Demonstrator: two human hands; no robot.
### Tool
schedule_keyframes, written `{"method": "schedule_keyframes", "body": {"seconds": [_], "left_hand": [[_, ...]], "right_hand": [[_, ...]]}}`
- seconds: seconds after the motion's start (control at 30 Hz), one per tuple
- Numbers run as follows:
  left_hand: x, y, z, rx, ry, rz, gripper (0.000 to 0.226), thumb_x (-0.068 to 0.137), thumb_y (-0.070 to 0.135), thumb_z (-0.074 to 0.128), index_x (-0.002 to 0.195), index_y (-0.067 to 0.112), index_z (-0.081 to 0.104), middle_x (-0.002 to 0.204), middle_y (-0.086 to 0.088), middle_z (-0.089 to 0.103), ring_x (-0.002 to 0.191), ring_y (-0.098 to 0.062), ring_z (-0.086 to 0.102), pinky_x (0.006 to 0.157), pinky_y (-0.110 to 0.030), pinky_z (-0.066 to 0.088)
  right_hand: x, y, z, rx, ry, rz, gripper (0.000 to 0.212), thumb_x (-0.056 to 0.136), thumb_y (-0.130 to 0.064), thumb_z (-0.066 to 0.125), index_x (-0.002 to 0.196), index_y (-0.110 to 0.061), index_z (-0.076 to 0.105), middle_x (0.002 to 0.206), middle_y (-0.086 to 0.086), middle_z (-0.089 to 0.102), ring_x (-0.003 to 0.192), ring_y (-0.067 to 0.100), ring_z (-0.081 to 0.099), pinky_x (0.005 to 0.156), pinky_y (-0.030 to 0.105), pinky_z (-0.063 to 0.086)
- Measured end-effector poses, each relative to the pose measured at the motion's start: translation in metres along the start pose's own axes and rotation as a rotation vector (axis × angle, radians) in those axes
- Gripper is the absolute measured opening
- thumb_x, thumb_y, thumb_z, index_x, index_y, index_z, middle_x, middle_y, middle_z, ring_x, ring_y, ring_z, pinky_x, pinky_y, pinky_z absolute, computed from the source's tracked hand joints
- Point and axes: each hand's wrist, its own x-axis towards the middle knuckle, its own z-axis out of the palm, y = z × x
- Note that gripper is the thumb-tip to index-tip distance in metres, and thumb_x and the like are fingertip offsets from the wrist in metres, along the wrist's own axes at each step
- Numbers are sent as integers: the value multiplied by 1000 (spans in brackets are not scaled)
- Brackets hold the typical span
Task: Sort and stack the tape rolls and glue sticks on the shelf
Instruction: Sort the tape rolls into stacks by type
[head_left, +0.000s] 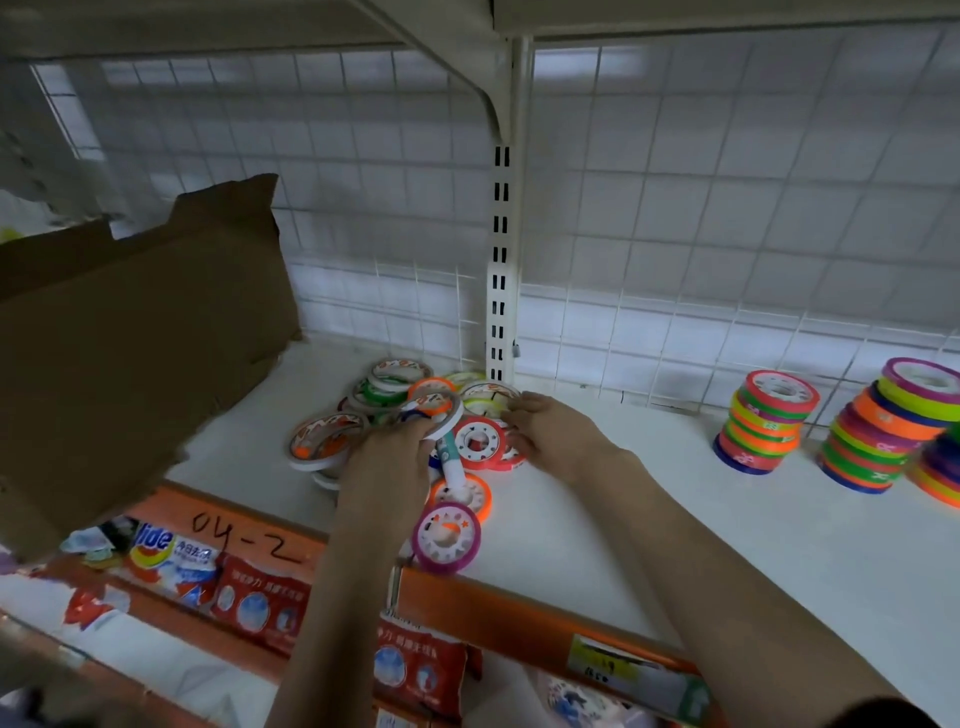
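A loose pile of tape rolls (384, 400) lies on the white shelf (649, 519) near the upright post. My left hand (384, 457) grips a white-rimmed roll (439, 410) at the pile's near side. My right hand (550, 431) has its fingers on a white roll (485, 396) at the pile's right edge, above a red roll (477, 442). A white glue stick (451, 462) with a teal band lies between my hands. An orange roll (470, 496) and a purple roll (447, 538) lie nearer the front edge. Sorted stacks of coloured rolls (766, 421) stand at the right.
A brown cardboard box flap (145, 338) overhangs the shelf's left part. A wire grid backs the shelf behind the white post (500, 260). The orange front rail (249, 540) is marked 04-2. Packaged goods sit on the shelf below (415, 670).
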Motion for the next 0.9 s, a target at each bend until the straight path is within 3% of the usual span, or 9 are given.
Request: {"method": "schedule_keyframes", "body": {"seconds": [0.1, 0.2, 0.4, 0.63, 0.73, 0.9], "left_hand": [[3, 1, 3, 8, 45, 34, 32, 98, 20, 41, 128, 18, 52, 111, -5, 65, 99, -23, 58, 80, -31, 45], [5, 5, 4, -16, 50, 45, 31, 96, 19, 44, 124, 17, 56, 108, -9, 67, 98, -28, 59, 83, -38, 48], [10, 21, 10, -22, 61, 78, 29, 96, 20, 45, 122, 16, 57, 107, -12, 66, 99, -32, 59, 79, -38, 46], [17, 37, 24, -97, 106, 180, 22, 87, 8, 57, 106, 7, 67, 95, -20, 68, 89, -39, 62, 79, -47, 51], [20, 52, 30, -140, 152, 279, 20, 82, 1, 61, 100, 4, 70, 86, -23, 69, 80, -41, 63, 73, -47, 52], [19, 94, 40, -197, 165, 404, 28, 77, 13, 48, 92, 2, 69, 81, -21, 68, 74, -38, 63, 69, -47, 53]], "right_hand": [[-8, 2, 2, 14, 55, 31, 36, 96, -29, 44, 122, -8, 56, 129, 9, 54, 125, 24, 43, 98, 31, 39], [-21, 3, 1, 31, 85, 73, 32, 96, -25, 44, 121, -8, 55, 126, 9, 53, 121, 24, 46, 87, 31, 43], [-52, 10, -2, 68, 148, 68, 35, 95, -19, 46, 129, -12, 50, 127, 8, 51, 122, 22, 44, 86, 32, 45], [-86, 25, -14, 88, 385, 136, 25, 87, -6, 51, 111, -11, 56, 106, 7, 57, 105, 26, 52, 68, 36, 49], [-105, 29, -22, 95, 515, 182, 15, 90, -11, 49, 102, -9, 58, 100, 8, 59, 96, 29, 55, 62, 39, 51], [-148, 45, -39, 69, 653, 246, 29, 92, -23, 41, 96, -5, 63, 94, 14, 66, 87, 33, 62, 69, 33, 51]]}}
